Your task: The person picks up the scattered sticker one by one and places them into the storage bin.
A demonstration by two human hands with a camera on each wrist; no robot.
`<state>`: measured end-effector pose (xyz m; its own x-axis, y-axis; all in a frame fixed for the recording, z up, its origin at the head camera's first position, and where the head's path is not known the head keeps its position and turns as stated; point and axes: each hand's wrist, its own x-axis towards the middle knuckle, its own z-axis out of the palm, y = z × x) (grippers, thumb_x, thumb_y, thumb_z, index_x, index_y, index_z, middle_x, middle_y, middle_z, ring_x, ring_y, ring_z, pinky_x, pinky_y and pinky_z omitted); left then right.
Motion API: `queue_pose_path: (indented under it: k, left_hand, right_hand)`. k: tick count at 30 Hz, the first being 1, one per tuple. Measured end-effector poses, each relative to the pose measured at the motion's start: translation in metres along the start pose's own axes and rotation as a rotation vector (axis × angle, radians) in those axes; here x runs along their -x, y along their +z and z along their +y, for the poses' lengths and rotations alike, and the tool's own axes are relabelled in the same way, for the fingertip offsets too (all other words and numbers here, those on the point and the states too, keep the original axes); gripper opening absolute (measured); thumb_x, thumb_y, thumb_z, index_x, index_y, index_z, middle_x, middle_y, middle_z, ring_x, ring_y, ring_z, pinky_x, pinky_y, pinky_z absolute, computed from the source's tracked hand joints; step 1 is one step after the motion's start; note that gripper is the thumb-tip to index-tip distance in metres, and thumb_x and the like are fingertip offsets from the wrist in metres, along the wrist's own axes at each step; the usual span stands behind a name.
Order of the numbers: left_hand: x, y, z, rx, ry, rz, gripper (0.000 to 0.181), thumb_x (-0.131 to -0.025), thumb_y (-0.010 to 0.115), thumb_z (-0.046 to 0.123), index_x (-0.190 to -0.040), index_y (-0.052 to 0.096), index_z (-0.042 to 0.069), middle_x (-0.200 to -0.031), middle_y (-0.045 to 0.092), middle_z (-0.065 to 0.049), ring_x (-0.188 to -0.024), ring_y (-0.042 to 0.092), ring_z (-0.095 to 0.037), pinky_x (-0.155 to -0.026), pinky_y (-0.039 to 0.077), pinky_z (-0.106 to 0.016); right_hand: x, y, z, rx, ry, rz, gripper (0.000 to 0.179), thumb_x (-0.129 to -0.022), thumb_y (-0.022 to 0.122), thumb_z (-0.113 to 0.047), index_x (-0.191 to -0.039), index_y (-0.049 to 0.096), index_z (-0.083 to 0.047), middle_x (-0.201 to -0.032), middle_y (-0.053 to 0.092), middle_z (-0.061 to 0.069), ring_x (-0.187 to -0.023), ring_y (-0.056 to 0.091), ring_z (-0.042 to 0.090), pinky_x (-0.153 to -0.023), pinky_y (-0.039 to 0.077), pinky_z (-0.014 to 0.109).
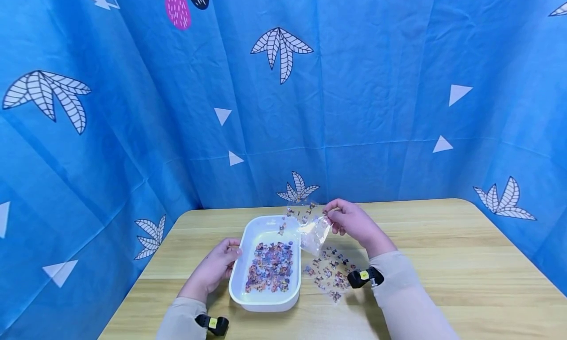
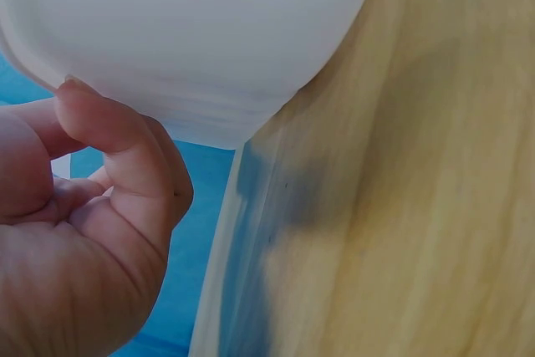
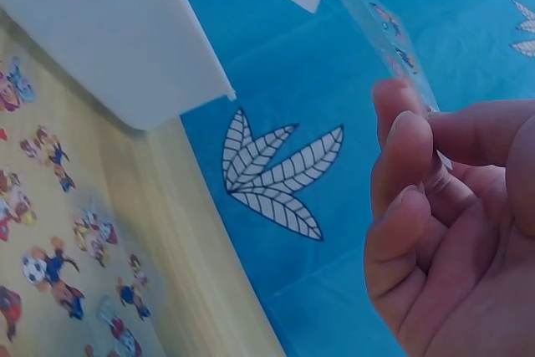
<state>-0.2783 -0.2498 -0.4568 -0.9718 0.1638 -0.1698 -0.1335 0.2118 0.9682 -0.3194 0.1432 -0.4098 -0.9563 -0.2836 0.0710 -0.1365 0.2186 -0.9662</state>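
A white plastic tub point(image 1: 266, 301) stands tilted on the table, with many small colourful pieces point(image 1: 271, 266) spread over its floor. My left hand point(image 1: 218, 261) grips its left rim; in the left wrist view curled fingers point(image 2: 117, 135) meet the edge of the white wall. Above the tub's far right corner, my right hand point(image 1: 350, 223) pinches a clear plastic bag point(image 1: 315, 231) printed with small cartoon figures. The bag overlaps the tub's right rim in the head view. Seen from the right wrist, thumb and fingers point(image 3: 410, 140) nip the bag's edge.
Right of the tub, another clear printed plastic piece point(image 1: 332, 273) lies flat on the wooden table point(image 1: 443, 261). A blue patterned curtain point(image 1: 376, 84) hangs behind the table and along both sides.
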Motion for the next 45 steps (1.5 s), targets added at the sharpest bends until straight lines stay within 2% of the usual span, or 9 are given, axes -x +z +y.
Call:
queue_pose_path:
  k: [3,7,14,19,23,28,33,39,45]
  left_hand:
    - [0.000,0.000,0.000,0.001,-0.001,0.001,0.037,-0.107,0.050,0.017,-0.139,0.043,0.002,-0.110,0.061,-0.019,-0.091,0.065,-0.027,-0.073,0.058,-0.040]
    - [0.000,0.001,0.001,0.003,-0.004,0.003,0.037,-0.107,0.050,0.017,-0.139,0.044,0.002,-0.111,0.061,-0.019,-0.092,0.065,-0.027,-0.074,0.058,-0.040]
    - [-0.001,0.000,0.000,0.000,-0.011,0.007,0.036,-0.106,0.051,0.017,-0.138,0.044,0.002,-0.111,0.061,-0.018,-0.092,0.065,-0.028,-0.074,0.057,-0.039]
    - [0.001,0.000,0.001,-0.003,-0.011,0.007,0.036,-0.107,0.050,0.017,-0.139,0.044,0.002,-0.111,0.061,-0.018,-0.093,0.065,-0.028,-0.075,0.057,-0.040]
    - [0.003,0.001,0.002,-0.005,-0.017,0.009,0.036,-0.107,0.050,0.018,-0.139,0.044,0.002,-0.112,0.061,-0.019,-0.094,0.065,-0.028,-0.076,0.057,-0.039]
    - [0.003,0.001,0.001,0.000,-0.009,0.005,0.036,-0.107,0.050,0.017,-0.139,0.044,0.002,-0.111,0.060,-0.019,-0.093,0.065,-0.027,-0.075,0.057,-0.039]
    - [0.003,0.001,0.001,-0.003,0.003,0.003,0.036,-0.107,0.049,0.017,-0.140,0.043,0.002,-0.111,0.059,-0.019,-0.092,0.065,-0.028,-0.074,0.057,-0.040]
    - [0.003,0.001,0.002,-0.003,0.003,0.005,0.037,-0.107,0.049,0.018,-0.141,0.043,0.002,-0.113,0.059,-0.019,-0.093,0.064,-0.028,-0.075,0.057,-0.040]
    - [0.003,0.001,0.001,-0.006,0.006,0.003,0.037,-0.107,0.049,0.017,-0.141,0.043,0.002,-0.113,0.060,-0.020,-0.093,0.065,-0.029,-0.075,0.057,-0.040]
  right_hand:
    - [0.000,0.005,-0.001,0.010,0.014,0.000,0.020,-0.102,0.056,-0.016,-0.118,0.062,-0.005,-0.096,0.061,0.016,-0.075,0.061,0.025,-0.065,0.051,0.034]
    - [-0.002,0.010,-0.001,0.001,0.026,0.000,0.021,-0.103,0.057,-0.017,-0.119,0.063,-0.006,-0.093,0.062,0.014,-0.073,0.060,0.024,-0.062,0.050,0.031]
    - [-0.005,0.021,0.001,-0.052,0.047,-0.018,0.023,-0.103,0.056,-0.019,-0.119,0.061,-0.003,-0.090,0.064,0.013,-0.070,0.060,0.022,-0.060,0.049,0.030]
    - [-0.006,0.029,0.004,-0.083,0.071,-0.026,0.020,-0.103,0.056,-0.019,-0.114,0.059,-0.002,-0.092,0.063,0.014,-0.072,0.063,0.028,-0.064,0.053,0.038]
    - [-0.007,0.034,0.005,-0.097,0.084,-0.014,0.018,-0.102,0.058,-0.019,-0.112,0.061,-0.004,-0.093,0.061,0.017,-0.072,0.063,0.027,-0.067,0.055,0.043]
    - [-0.008,0.039,0.007,-0.088,0.087,-0.016,0.020,-0.102,0.060,-0.020,-0.114,0.063,-0.004,-0.089,0.061,0.016,-0.071,0.063,0.024,-0.063,0.055,0.035]
    - [-0.008,0.041,0.009,-0.084,0.100,-0.041,0.020,-0.103,0.057,-0.018,-0.116,0.066,-0.005,-0.088,0.064,0.013,-0.073,0.064,0.023,-0.064,0.055,0.035]
    - [-0.008,0.043,0.007,-0.064,0.101,-0.044,0.020,-0.103,0.055,-0.016,-0.117,0.068,-0.008,-0.090,0.065,0.012,-0.075,0.062,0.023,-0.068,0.056,0.042]
    - [-0.008,0.045,0.008,-0.031,0.095,-0.049,0.017,-0.102,0.057,-0.017,-0.114,0.067,-0.010,-0.091,0.067,0.012,-0.082,0.064,0.032,-0.075,0.056,0.050]
